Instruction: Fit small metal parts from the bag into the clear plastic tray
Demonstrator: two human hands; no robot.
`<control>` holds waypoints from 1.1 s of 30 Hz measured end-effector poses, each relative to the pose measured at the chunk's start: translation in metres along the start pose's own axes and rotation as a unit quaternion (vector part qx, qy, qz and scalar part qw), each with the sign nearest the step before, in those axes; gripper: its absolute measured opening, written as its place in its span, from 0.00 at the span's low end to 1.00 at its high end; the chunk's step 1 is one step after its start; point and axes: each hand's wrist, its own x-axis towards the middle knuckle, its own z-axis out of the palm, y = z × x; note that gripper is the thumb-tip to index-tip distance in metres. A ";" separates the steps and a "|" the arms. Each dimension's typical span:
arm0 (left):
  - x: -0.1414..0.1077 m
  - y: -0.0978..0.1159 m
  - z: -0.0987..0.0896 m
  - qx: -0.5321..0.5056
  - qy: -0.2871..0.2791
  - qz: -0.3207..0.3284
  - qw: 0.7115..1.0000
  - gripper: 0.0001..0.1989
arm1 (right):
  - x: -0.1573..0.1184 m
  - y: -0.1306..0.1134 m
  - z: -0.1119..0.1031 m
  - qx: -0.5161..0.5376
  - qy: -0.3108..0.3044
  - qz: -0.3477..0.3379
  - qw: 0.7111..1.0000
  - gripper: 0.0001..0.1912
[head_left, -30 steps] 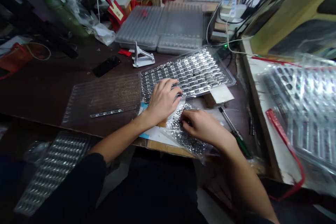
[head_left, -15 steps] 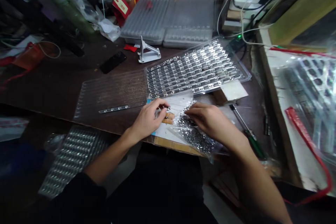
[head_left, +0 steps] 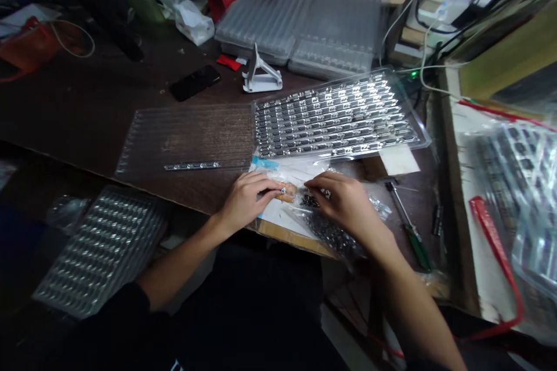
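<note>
My left hand (head_left: 250, 200) pinches a small metal connector (head_left: 282, 191) between thumb and fingertips, above an orange-brown block (head_left: 289, 192) on a white sheet. Facing it, my right hand (head_left: 342, 197) has thumb and fingers pressed together; whatever is in them is too small to make out. Beneath and beside the right hand lies a clear plastic bag (head_left: 335, 235) with many small dark, shiny metal parts. Beyond the hands, a clear tray (head_left: 418, 136) carries rows of metal connectors. To its left, another clear tray (head_left: 191, 133) has one short row of connectors (head_left: 191, 166) near its front edge.
A green-handled screwdriver (head_left: 413, 237) lies right of the bag. Behind the trays are a black phone (head_left: 195, 82), a white stand (head_left: 261, 72) and stacked clear trays (head_left: 265, 17). More filled trays (head_left: 100, 249) sit low at left. A wooden-edged ledge (head_left: 465, 232) borders the right.
The view has shifted a little. My left fingers have closed around the connector, now visible at their tips. My right hand remains pinched, lifted slightly off the metal parts.
</note>
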 end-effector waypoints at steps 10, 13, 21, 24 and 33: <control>-0.001 -0.001 -0.005 -0.030 0.062 -0.050 0.996 0.03 | 0.010 -0.018 0.029 -0.092 -0.002 -0.010 0.996 0.11; -0.009 -0.004 -0.013 0.042 0.060 -0.080 0.994 0.05 | 0.012 -0.020 0.034 -0.046 -0.022 -0.076 0.996 0.10; -0.019 -0.003 -0.017 0.107 0.010 -0.086 0.990 0.05 | 0.008 -0.027 0.032 -0.121 -0.046 -0.131 0.983 0.12; -0.012 0.007 -0.011 0.074 0.048 -0.078 0.993 0.02 | 0.006 -0.018 0.017 -0.105 -0.025 -0.068 0.992 0.12; 0.004 0.019 0.019 -0.001 0.021 -0.019 1.000 0.02 | 0.002 -0.008 0.006 -0.180 -0.077 0.028 0.980 0.08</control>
